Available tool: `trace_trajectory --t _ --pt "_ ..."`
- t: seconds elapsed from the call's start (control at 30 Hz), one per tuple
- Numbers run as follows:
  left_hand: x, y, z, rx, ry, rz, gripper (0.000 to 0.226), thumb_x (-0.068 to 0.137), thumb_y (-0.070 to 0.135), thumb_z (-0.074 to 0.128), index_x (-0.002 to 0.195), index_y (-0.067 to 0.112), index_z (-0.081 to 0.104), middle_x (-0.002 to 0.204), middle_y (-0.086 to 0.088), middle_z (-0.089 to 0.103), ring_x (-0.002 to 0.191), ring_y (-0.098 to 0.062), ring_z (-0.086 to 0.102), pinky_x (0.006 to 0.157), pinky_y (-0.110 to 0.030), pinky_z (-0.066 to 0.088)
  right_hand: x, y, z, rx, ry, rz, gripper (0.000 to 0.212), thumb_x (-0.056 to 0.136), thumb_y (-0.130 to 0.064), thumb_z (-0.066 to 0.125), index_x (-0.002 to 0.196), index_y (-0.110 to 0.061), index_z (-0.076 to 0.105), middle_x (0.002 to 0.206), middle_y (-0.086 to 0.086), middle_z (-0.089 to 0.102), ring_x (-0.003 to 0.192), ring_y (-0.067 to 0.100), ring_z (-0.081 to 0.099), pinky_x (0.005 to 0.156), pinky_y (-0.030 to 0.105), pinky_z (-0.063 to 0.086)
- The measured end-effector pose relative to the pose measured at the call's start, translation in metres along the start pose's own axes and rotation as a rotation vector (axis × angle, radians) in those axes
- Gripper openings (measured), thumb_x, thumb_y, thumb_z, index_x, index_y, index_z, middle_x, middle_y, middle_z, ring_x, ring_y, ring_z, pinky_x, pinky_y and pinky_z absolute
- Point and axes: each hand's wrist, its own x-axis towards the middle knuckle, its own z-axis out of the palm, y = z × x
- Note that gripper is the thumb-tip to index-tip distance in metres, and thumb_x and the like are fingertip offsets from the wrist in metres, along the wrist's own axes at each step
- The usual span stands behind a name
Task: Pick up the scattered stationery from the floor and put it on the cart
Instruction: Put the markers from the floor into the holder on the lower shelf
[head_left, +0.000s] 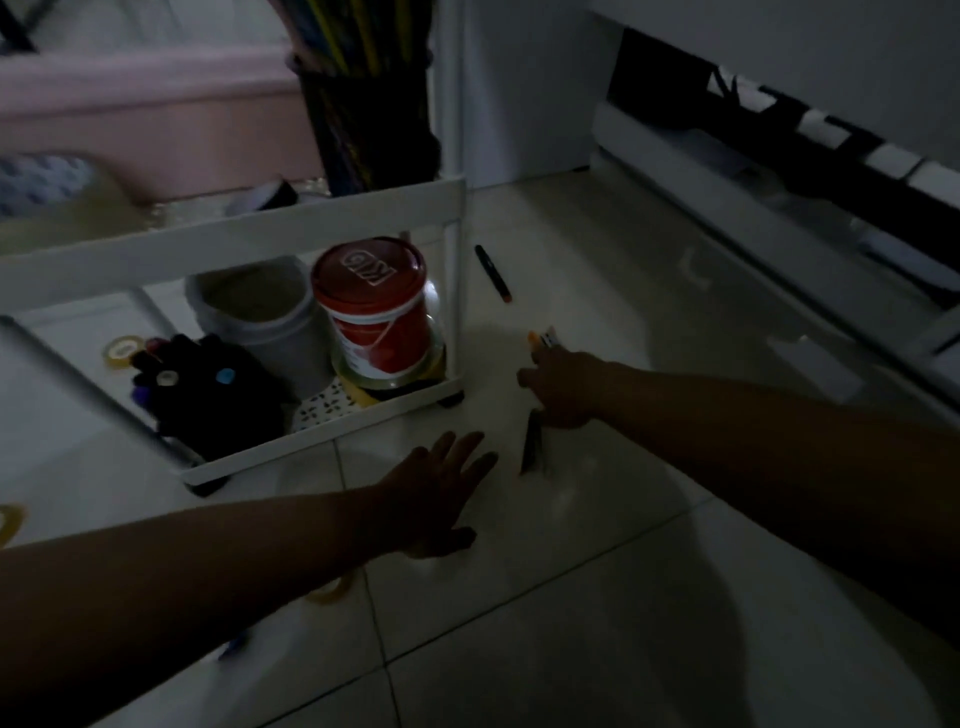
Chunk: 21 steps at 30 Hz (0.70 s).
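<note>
The room is dim. My right hand (563, 387) is closed around a bundle of pens (534, 449); an orange tip sticks out above the fist and dark ends hang below it. My left hand (441, 488) is open, fingers spread, low over the floor tiles just left of the bundle. A black marker with an orange end (493, 273) lies on the floor beyond my right hand, beside the white cart (332, 228). A tape roll (332, 592) shows under my left forearm, and a blue pen (234, 647) lies nearer to me.
The cart's lower shelf holds a red-lidded jar (374, 306), a white tub (260, 312) and a dark marker case (208, 384). A pencil holder (363, 119) stands on top. White furniture (727, 182) runs along the right. Another tape roll (8, 522) lies at the left edge.
</note>
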Motion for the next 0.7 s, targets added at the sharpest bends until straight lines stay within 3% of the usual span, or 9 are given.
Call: trace_trajectory --t 0.07,0.23,0.47,0.7 --pt "0.025 0.003 0.004 -0.044 -0.043 -0.038 0.095 0.088 0.065 0.043 0.150 0.027 -0.018 0.157 -0.004 -0.025 0.146 -0.035 -0.009 0.115 -0.049 0.015 0.014 0.010 0.002 0.055 0.038 0.049 0.081 0.096 -0.043 0.052 0.153 -0.015 0.004 0.159 0.021 -0.004 0.146 0.037 0.004 0.116 0.046 0.020" --pt "0.077 0.006 0.013 -0.137 -0.021 -0.201 0.081 0.092 0.067 0.025 0.150 0.029 -0.016 0.158 0.000 -0.023 0.145 -0.032 -0.017 0.117 -0.054 0.002 0.055 0.026 0.003 0.187 0.152 0.107 0.078 0.094 -0.038 0.055 0.153 -0.018 0.007 0.159 0.017 -0.001 0.144 0.037 0.008 0.116 0.046 0.021" --pt "0.084 -0.004 0.029 -0.159 0.097 -0.178 0.078 0.088 0.073 0.014 0.147 0.035 -0.021 0.157 0.005 -0.025 0.144 -0.028 -0.022 0.116 -0.052 -0.003 0.107 0.037 0.007 0.434 0.242 0.203 0.075 0.099 -0.039 0.044 0.154 -0.021 -0.003 0.159 0.015 -0.013 0.146 0.038 -0.004 0.119 0.047 0.009" --pt "0.089 -0.006 0.028 -0.173 0.054 -0.189 0.081 0.086 0.075 0.017 0.144 0.037 -0.025 0.155 0.006 -0.028 0.143 -0.028 -0.025 0.116 -0.052 -0.004 0.150 0.039 0.003 0.381 0.277 0.264 0.073 0.099 -0.047 0.038 0.154 -0.026 -0.004 0.159 0.015 -0.014 0.145 0.042 -0.004 0.117 0.056 0.005"
